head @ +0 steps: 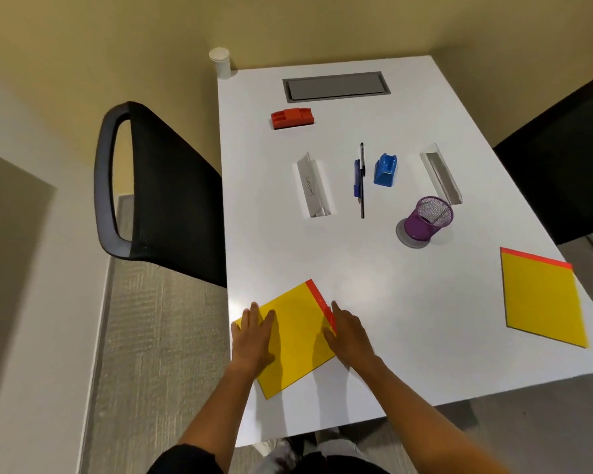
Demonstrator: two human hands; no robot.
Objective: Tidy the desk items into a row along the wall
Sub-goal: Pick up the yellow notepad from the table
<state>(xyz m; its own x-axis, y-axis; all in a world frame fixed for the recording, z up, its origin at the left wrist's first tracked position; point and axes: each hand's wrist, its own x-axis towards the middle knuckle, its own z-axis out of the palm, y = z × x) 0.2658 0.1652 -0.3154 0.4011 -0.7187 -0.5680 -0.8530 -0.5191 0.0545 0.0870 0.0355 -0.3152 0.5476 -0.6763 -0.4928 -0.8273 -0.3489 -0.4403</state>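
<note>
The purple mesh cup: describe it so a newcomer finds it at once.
On the white table, look right of centre, past the pens and blue holder. The purple mesh cup stands on a grey disc, just nearer than the right-hand clear sign holder. It is the only round, see-through mesh item.

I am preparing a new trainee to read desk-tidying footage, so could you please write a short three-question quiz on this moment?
1. True or false: both hands rest on the same yellow pad.
2. Which thing lies nearest the grey cable tray?
A. purple mesh cup
B. red holder
C. blue holder
3. Fill in: the two pens lie between the left name stand and the ____ holder.

Key
1. True: the left hand lies flat on its left part and the right hand on its red-bound edge.
2. B.
3. blue.
</note>
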